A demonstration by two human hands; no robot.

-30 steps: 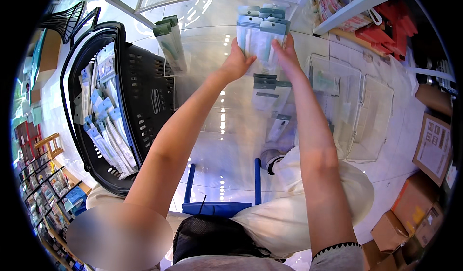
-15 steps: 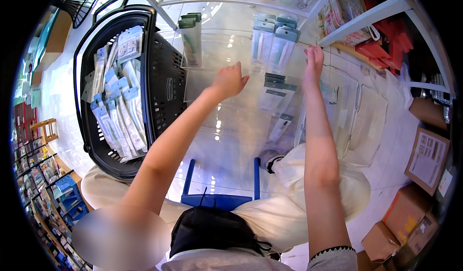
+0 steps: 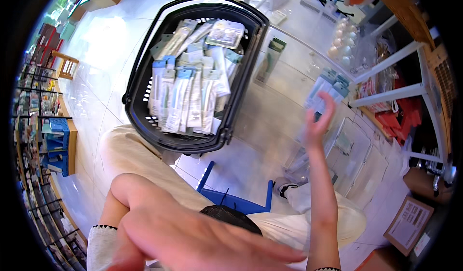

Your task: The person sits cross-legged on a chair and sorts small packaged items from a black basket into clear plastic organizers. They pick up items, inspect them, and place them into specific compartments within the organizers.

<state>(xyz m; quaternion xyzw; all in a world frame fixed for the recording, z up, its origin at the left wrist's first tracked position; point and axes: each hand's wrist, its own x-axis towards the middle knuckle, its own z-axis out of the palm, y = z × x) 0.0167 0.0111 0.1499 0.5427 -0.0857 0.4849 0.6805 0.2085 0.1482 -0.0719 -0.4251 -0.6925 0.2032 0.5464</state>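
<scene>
Black basket heaped with slim packets. Right of basket: blue-topped packets standing; right hand just before them, fingers spread, gripping nothing visible; contact unclear. Below basket, close to camera: left hand, blurred, fingers stretched straight, palm hidden. Dark-topped packet just right of basket.

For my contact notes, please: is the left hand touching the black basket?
Apart: the head view shows the left hand low in the foreground, with beige trousers visible between it and the black basket.
</scene>
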